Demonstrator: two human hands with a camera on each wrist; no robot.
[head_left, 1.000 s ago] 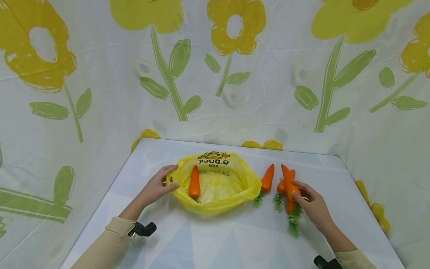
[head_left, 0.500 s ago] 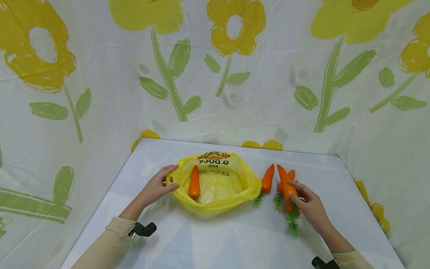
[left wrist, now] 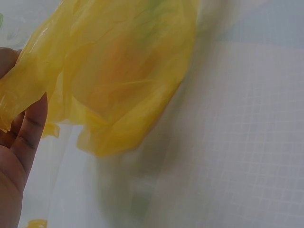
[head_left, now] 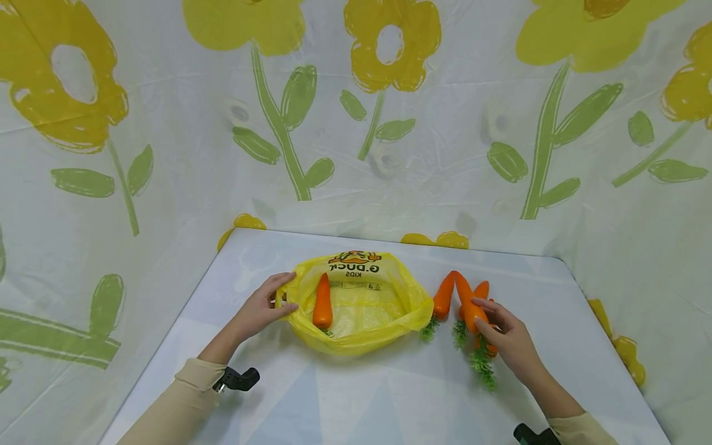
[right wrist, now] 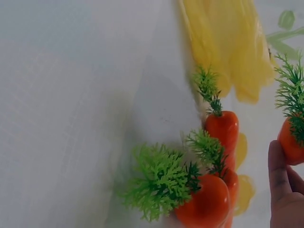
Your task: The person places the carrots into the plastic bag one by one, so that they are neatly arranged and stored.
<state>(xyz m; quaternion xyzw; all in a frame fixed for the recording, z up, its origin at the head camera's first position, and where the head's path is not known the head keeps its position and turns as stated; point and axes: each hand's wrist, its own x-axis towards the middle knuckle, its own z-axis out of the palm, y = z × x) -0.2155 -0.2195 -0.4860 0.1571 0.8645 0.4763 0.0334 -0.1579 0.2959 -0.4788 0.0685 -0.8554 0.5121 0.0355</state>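
My left hand (head_left: 260, 312) pinches the left rim of a yellow plastic bag (head_left: 356, 343), its mouth spread wide. One orange carrot (head_left: 322, 304) with a green top lies inside. In the left wrist view the thumb and fingers grip the bag's film (left wrist: 128, 90). My right hand (head_left: 517, 343) holds another carrot (head_left: 467, 306) by its thick end, tip pointing away; its leafy top (right wrist: 292, 92) shows in the right wrist view. Under and beside it lie two more carrots, one with its glossy end (right wrist: 204, 204) toward me.
A further carrot (head_left: 443, 298) lies right against the bag's right side. The white table (head_left: 356, 402) has pale blue triangles. Behind it hangs a cloth (head_left: 445, 185) printed with yellow flowers. A black camera (head_left: 238, 379) is worn at the left wrist.
The right hand has moved slightly left with its carrot, off the carrots beneath and toward the one beside the bag. The left hand and bag have stayed put.
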